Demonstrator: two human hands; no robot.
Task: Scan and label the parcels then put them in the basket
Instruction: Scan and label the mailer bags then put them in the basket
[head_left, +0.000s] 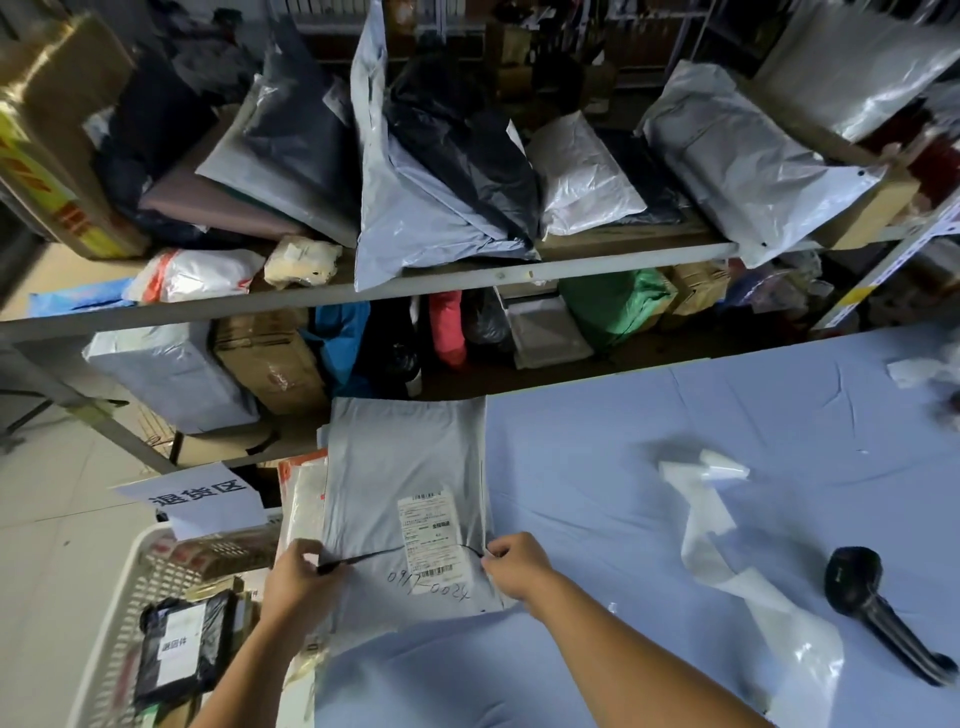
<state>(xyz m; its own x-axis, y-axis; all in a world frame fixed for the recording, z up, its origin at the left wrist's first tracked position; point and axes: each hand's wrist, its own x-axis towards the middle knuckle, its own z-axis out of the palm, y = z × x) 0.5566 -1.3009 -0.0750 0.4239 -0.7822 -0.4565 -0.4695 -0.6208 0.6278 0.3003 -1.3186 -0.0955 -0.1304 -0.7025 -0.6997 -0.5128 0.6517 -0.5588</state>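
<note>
Grip on both edges of the grey mailer (400, 467)

Your left hand (296, 577) pinches the grey mailer's left edge, thumb and fingers closed together on the plastic. Your right hand (519, 564) pinches the opposite edge the same way, knuckles up. Between your two sets of fingertips runs a dark crease across the bag, and the shipping label (431, 535) sits just beyond it, closer to your right fingers, with handwritten marks below its barcode. The mailer lies flat on the left end of the blue-covered table (675, 415), on top of a clear bag with red trim (301, 493) that shows beside your left fingers.

Off to the right of your right hand, well apart from it, a white backing strip (727, 545) trails across the cloth, and past that lies the black barcode scanner (872, 603). Left of and below your left hand stands the white basket (137, 551), holding a black parcel (182, 644) with a white label.
</note>
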